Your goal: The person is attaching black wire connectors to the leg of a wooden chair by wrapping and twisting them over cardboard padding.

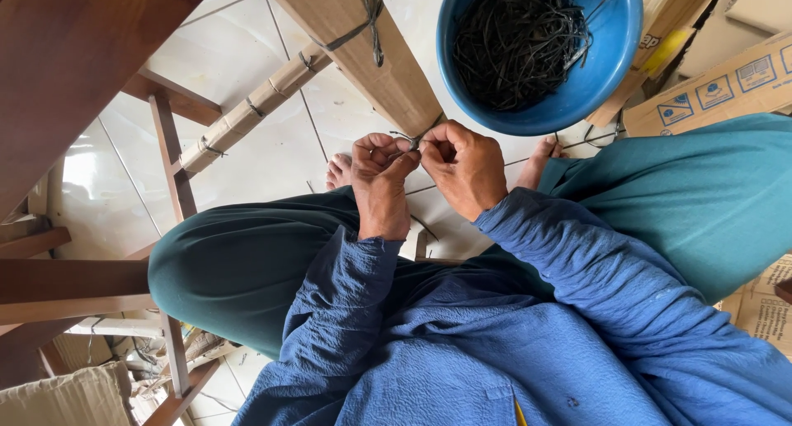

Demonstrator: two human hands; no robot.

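Note:
My left hand and my right hand meet at the near end of a cardboard-wrapped bar. Both pinch a thin dark string between thumb and fingers, close against the bar's end. Another dark string tie circles the bar farther up. A blue bowl full of dark strings stands just beyond my right hand. My blue sleeves and teal-trousered knees fill the lower view, with my bare feet on the tile below the hands.
A second cardboard-wrapped bar with several ties lies at the left on white tile floor. Brown wooden furniture parts crowd the left side. Flattened cardboard boxes lie at the right, behind the bowl.

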